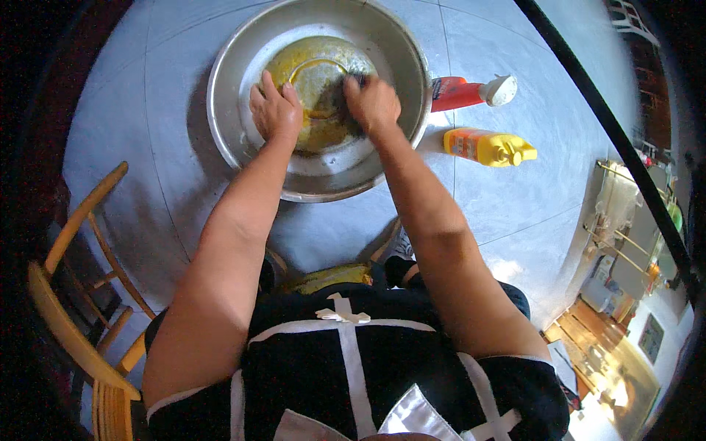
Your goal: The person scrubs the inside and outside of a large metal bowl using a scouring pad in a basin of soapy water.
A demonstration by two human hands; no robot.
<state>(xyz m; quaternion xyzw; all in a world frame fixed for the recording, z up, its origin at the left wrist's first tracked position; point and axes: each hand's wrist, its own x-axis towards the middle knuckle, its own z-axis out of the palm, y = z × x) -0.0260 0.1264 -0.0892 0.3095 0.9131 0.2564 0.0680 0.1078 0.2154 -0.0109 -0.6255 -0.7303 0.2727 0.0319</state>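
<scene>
In front of me a wide metal basin (227,138) stands on the tiled floor. Inside it lies a round metal pan or lid (317,82), its ringed face up and coated with yellow-brown and dark grime. My left hand (277,112) rests on its left side with the fingers spread. On the right side my right hand (373,103) is curled around something dark, probably a scouring pad; mostly hidden by the fingers, it is pressed against the stained surface.
Right of the basin lie a red bottle (460,95) with a white cap and a yellow bottle (488,147). A wooden chair (83,331) stands at lower left. A metal rack (623,220) holds various items at far right. A yellow packet (331,277) lies between my feet.
</scene>
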